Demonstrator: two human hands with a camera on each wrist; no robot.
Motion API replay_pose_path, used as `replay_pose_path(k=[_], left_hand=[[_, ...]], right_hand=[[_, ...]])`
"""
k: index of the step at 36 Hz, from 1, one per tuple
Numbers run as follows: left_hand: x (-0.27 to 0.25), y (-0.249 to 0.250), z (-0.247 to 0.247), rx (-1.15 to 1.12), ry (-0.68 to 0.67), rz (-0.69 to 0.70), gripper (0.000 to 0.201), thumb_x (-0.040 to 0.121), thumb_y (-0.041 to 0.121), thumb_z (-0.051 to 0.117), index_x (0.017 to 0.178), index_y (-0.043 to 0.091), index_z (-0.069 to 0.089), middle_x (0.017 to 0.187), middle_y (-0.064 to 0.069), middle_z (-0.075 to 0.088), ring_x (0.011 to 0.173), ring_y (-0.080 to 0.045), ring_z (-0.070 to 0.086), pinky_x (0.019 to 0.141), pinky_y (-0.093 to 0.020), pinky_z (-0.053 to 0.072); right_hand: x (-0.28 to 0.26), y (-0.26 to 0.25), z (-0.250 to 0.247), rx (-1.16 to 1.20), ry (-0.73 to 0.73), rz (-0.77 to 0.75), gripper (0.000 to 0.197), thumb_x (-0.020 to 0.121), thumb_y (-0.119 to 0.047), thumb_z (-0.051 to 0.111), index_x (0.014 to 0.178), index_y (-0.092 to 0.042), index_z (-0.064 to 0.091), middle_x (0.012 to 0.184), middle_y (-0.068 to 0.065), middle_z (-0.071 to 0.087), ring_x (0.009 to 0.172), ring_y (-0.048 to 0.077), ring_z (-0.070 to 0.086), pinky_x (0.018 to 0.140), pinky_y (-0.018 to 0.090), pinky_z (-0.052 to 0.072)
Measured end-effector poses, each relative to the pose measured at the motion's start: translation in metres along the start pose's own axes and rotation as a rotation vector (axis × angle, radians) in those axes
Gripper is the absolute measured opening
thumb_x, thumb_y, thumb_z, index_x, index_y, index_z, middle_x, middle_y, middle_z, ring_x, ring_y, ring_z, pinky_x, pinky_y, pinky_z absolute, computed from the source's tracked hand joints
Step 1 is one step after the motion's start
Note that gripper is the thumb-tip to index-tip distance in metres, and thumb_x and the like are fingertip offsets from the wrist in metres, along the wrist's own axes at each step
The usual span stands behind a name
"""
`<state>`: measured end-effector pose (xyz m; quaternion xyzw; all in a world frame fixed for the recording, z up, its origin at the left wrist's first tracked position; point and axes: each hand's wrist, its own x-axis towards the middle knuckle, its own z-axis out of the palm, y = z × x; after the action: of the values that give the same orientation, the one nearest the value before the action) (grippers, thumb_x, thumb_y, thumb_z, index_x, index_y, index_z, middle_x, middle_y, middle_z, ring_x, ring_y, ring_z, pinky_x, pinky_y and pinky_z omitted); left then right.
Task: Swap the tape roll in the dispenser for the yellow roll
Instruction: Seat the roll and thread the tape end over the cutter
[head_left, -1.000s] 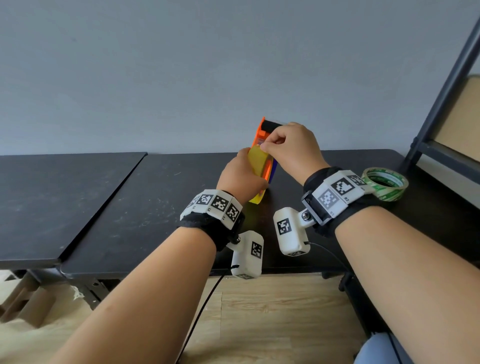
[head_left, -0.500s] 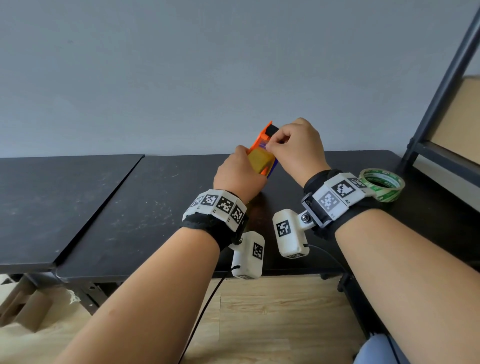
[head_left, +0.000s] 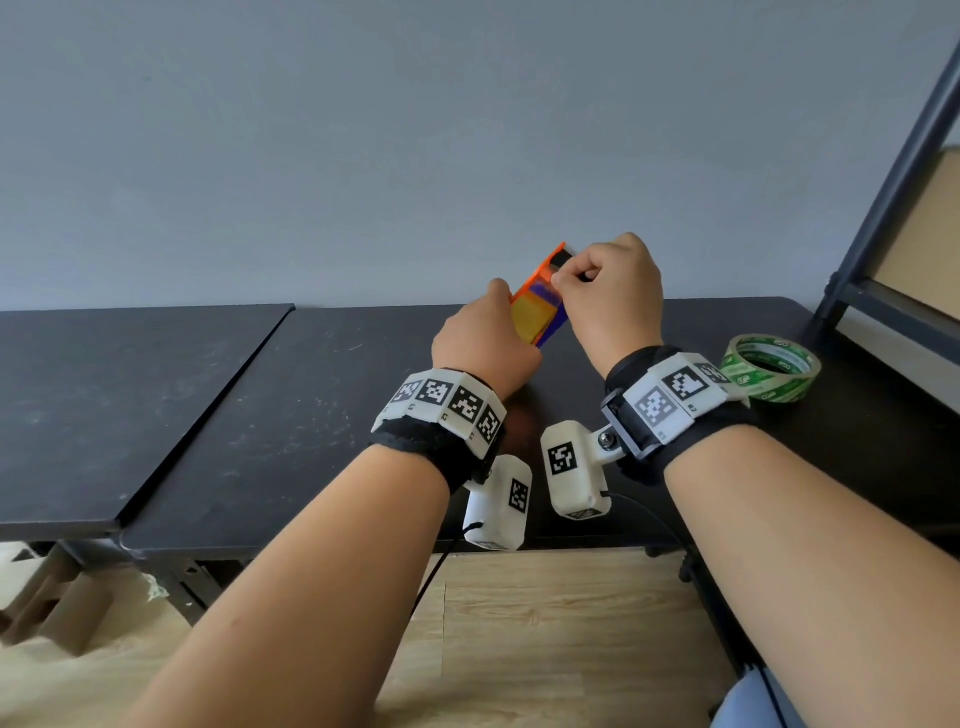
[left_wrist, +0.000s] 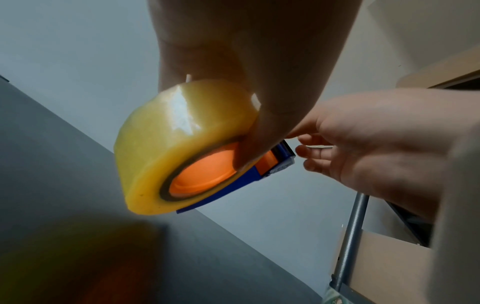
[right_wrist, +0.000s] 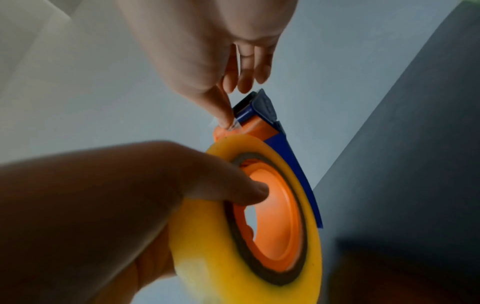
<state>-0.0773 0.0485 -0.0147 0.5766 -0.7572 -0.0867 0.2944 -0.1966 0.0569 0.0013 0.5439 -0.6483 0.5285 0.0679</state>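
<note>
The yellow tape roll (head_left: 531, 317) (left_wrist: 182, 131) (right_wrist: 207, 257) sits on the orange hub of the orange and blue dispenser (head_left: 545, 275) (left_wrist: 275, 162) (right_wrist: 262, 115), held in the air above the black table (head_left: 260, 415). My left hand (head_left: 483, 343) (left_wrist: 249, 86) (right_wrist: 130, 195) grips the roll and dispenser, thumb on the hub. My right hand (head_left: 608, 296) (left_wrist: 363, 148) (right_wrist: 223, 67) pinches the clear tape end (right_wrist: 232, 125) near the dispenser's front. The green roll (head_left: 769, 374) lies flat on the table at the right.
A dark metal shelf frame (head_left: 893, 171) with a wooden board stands at the right edge. A second black tabletop (head_left: 104, 395) adjoins on the left. Grey wall behind, wooden floor below the table's front edge.
Both hands lifted the dispenser and tilted it, its front end now pointing up and away. The right hand's pinch stays at the front of the dispenser.
</note>
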Motion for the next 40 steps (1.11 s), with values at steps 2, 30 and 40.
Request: replay_pose_path(k=[2,30,40], left_hand=[[0.001,-0.001,0.000,0.016,0.000,0.006,0.041,0.073,0.024,0.067,0.108,0.019,0.048,0.080,0.002,0.055,0.073,-0.025,0.054,0.059,-0.030,0.040],[-0.005,0.005,0.001,0.110,-0.001,0.046,0.038,0.077,0.036,0.064,0.102,0.015,0.045,0.079,0.001,0.053,0.072,-0.025,0.052,0.060,-0.031,0.039],[-0.005,0.008,0.005,0.154,0.023,0.085,0.049,0.075,0.054,0.063,0.103,0.017,0.047,0.078,0.002,0.056,0.071,-0.023,0.054,0.058,-0.029,0.039]], right_hand=[[-0.001,0.000,0.001,0.015,-0.003,0.011,0.010,0.083,-0.014,0.067,0.075,-0.008,0.070,0.099,0.009,0.058,0.080,0.023,0.059,0.073,0.035,0.051],[0.009,0.009,0.003,0.036,-0.117,0.218,0.025,0.071,-0.014,0.055,0.051,-0.018,0.040,0.083,0.013,0.055,0.079,0.029,0.055,0.063,0.031,0.039],[0.013,0.009,0.003,0.018,-0.162,0.296,0.030,0.072,-0.011,0.049,0.050,-0.015,0.029,0.062,0.006,0.038,0.071,0.027,0.037,0.064,0.035,0.033]])
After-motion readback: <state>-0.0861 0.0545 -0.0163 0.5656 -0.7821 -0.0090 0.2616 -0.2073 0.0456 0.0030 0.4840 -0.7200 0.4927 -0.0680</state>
